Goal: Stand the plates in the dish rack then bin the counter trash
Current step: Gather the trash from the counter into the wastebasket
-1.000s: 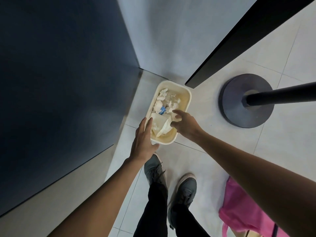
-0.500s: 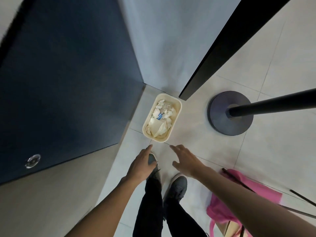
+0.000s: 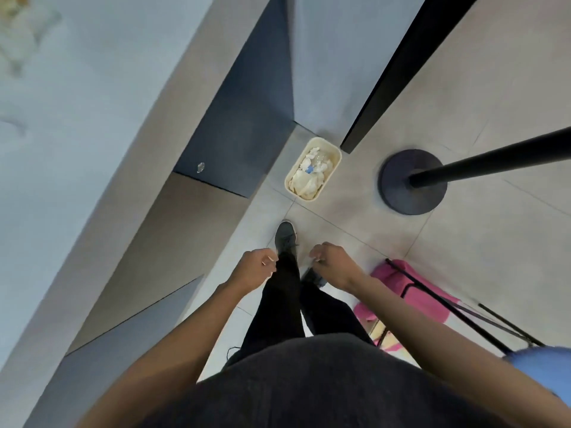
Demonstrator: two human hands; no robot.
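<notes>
A cream rectangular bin (image 3: 337,157) stands on the tiled floor in the corner, ahead of my feet. It holds crumpled white paper trash (image 3: 307,180) and a small blue scrap. My left hand (image 3: 255,267) and my right hand (image 3: 333,264) hang side by side at thigh height, well short of the bin. The fingers of both hands are loosely curled and hold nothing. No plates and no dish rack are in view.
A pale counter top (image 3: 77,125) runs along the left above dark blue cabinet fronts (image 3: 247,128). A black post on a round base (image 3: 411,183) stands right of the bin. A pink bag (image 3: 411,288) with thin black rods lies at my right foot.
I have straightened up, so the bin looks smaller and farther. Both hands drew back from the bin to my thighs and their fingers curled in.
</notes>
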